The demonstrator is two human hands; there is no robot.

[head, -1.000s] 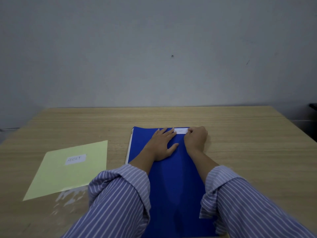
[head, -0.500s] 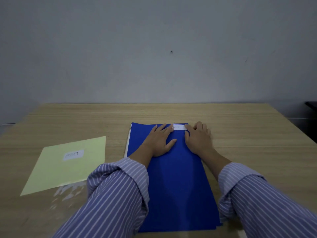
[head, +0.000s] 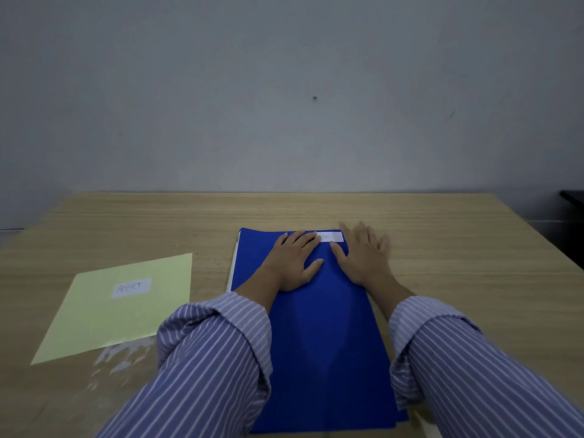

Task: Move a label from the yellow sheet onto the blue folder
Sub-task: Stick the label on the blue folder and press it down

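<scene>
The blue folder [head: 319,336] lies lengthwise in the middle of the wooden table. A small white label [head: 331,237] sits on its far right corner. My left hand [head: 295,259] rests flat on the folder, its fingertips touching the label's left end. My right hand [head: 363,252] is spread flat over the folder's right edge, just right of the label, holding nothing. The yellow sheet [head: 104,324] lies to the left with a white label reading "ASSET" [head: 132,287] on it.
The wooden table [head: 458,248] runs back to a grey wall. A dark object [head: 573,199] shows at the far right beyond the table edge. White smudges [head: 120,358] mark the table below the yellow sheet.
My right hand has opened from a fist on the label's right end, spread its fingers and slid right off the label. The left hand has stayed flat on the folder.
</scene>
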